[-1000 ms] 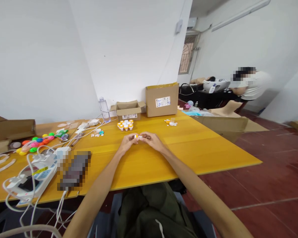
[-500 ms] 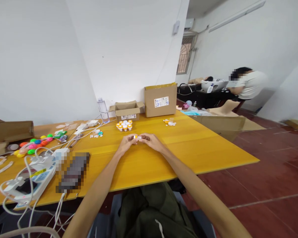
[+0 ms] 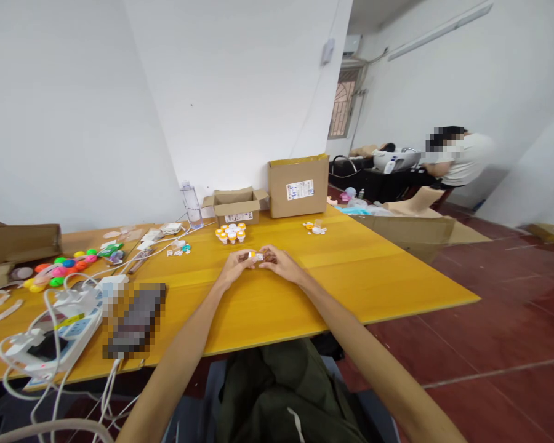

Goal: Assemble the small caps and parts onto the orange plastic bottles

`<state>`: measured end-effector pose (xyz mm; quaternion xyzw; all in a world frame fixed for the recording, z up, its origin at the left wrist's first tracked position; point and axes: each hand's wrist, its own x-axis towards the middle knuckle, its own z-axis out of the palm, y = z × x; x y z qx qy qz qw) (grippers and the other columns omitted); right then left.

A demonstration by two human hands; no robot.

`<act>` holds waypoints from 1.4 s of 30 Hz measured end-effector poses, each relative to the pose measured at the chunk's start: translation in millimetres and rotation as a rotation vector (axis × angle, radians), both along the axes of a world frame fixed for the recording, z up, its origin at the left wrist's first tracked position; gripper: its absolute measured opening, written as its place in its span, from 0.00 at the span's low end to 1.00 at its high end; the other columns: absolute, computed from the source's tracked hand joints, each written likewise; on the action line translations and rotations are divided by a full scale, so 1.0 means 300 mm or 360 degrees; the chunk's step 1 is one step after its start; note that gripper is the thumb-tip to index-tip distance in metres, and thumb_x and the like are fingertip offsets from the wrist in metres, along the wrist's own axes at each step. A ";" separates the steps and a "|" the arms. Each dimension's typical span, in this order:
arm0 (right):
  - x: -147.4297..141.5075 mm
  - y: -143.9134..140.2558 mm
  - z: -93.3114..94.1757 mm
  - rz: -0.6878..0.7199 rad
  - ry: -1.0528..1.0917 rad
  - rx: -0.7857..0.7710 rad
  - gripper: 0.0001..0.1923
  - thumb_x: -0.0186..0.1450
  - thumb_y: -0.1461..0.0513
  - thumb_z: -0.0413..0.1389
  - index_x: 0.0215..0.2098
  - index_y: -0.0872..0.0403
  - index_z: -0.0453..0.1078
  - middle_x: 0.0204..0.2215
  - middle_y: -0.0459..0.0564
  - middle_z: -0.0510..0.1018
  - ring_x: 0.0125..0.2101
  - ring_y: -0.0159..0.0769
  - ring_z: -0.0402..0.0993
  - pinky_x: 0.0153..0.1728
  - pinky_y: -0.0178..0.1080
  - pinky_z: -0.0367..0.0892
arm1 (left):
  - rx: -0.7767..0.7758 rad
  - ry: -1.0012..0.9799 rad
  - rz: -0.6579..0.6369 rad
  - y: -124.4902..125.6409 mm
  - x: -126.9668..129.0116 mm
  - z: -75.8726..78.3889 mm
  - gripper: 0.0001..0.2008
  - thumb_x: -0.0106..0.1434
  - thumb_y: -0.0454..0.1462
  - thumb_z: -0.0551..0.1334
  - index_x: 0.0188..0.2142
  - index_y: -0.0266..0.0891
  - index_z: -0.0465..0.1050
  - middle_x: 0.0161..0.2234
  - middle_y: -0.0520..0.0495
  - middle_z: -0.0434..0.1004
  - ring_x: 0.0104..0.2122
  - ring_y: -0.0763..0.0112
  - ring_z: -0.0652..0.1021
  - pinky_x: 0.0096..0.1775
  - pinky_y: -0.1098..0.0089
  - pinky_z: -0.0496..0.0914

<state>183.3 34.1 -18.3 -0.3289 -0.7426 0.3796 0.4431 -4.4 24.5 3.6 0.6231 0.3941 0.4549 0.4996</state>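
Note:
Over the yellow table, a small container with an orange-and-white end (image 3: 259, 257) is held sideways between my two hands. My left hand (image 3: 236, 268) pinches its orange end. Curled around the opposite end, the fingers of my right hand (image 3: 279, 264) touch it and partly cover it. The container's pale, speckled part shows in the gap between the hands; its details are too small to make out. Just beyond my left hand stands a tight cluster of small white-and-orange capped containers (image 3: 231, 234).
Behind the cluster are an open carton (image 3: 236, 212) and a closed cardboard box (image 3: 298, 187). Small loose parts (image 3: 315, 228) lie at right. A clear bottle (image 3: 192, 206), colourful balls (image 3: 67, 267), a power strip (image 3: 74, 335) and a blurred-out phone (image 3: 136, 320) occupy the left. Another person sits far right.
My right hand's fingers have lifted and spread slightly, so more of the container's pale part shows. My left hand keeps nearly the same place.

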 end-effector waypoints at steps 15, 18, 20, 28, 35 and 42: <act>0.005 -0.007 0.012 -0.0109 -0.0142 0.0069 0.13 0.58 0.55 0.63 0.39 0.52 0.73 0.34 0.47 0.81 0.32 0.36 0.77 0.36 0.38 0.72 | 0.0006 0.0004 -0.0037 0.004 -0.002 -0.005 0.19 0.47 0.46 0.74 0.35 0.37 0.79 0.28 0.49 0.79 0.27 0.71 0.76 0.36 0.68 0.73; 0.002 -0.002 0.001 -0.0138 -0.0103 0.0042 0.17 0.55 0.57 0.66 0.41 0.51 0.70 0.37 0.47 0.80 0.31 0.34 0.76 0.35 0.37 0.71 | 0.0004 0.0003 -0.0035 0.003 -0.001 -0.004 0.19 0.47 0.46 0.74 0.35 0.36 0.79 0.28 0.48 0.79 0.27 0.71 0.76 0.36 0.68 0.73; 0.002 -0.001 -0.002 -0.0129 -0.0099 0.0049 0.15 0.56 0.57 0.65 0.39 0.51 0.69 0.35 0.46 0.80 0.30 0.34 0.76 0.35 0.37 0.71 | 0.0008 0.0010 -0.0040 0.003 -0.001 -0.004 0.19 0.47 0.46 0.74 0.35 0.37 0.79 0.29 0.48 0.80 0.27 0.71 0.76 0.36 0.68 0.72; 0.013 -0.005 0.012 -0.0162 -0.0219 0.0175 0.10 0.62 0.53 0.61 0.34 0.52 0.72 0.31 0.47 0.80 0.30 0.36 0.76 0.34 0.37 0.71 | 0.0006 0.0028 -0.0043 0.011 -0.007 -0.014 0.20 0.47 0.46 0.74 0.36 0.37 0.79 0.28 0.48 0.79 0.28 0.70 0.76 0.36 0.68 0.73; 0.012 -0.009 0.008 -0.0215 -0.0271 0.0151 0.13 0.59 0.53 0.63 0.37 0.51 0.72 0.30 0.45 0.79 0.29 0.35 0.75 0.33 0.37 0.69 | -0.0014 0.0015 -0.0038 0.005 -0.003 -0.007 0.18 0.48 0.44 0.74 0.35 0.36 0.80 0.27 0.49 0.79 0.28 0.70 0.76 0.37 0.67 0.73; 0.009 -0.019 0.018 -0.0171 -0.0253 0.0148 0.10 0.60 0.55 0.61 0.36 0.51 0.70 0.30 0.44 0.79 0.28 0.34 0.75 0.32 0.36 0.68 | -0.0006 0.0037 -0.0060 0.004 -0.004 -0.005 0.18 0.48 0.45 0.74 0.36 0.36 0.80 0.29 0.48 0.80 0.27 0.71 0.77 0.37 0.67 0.73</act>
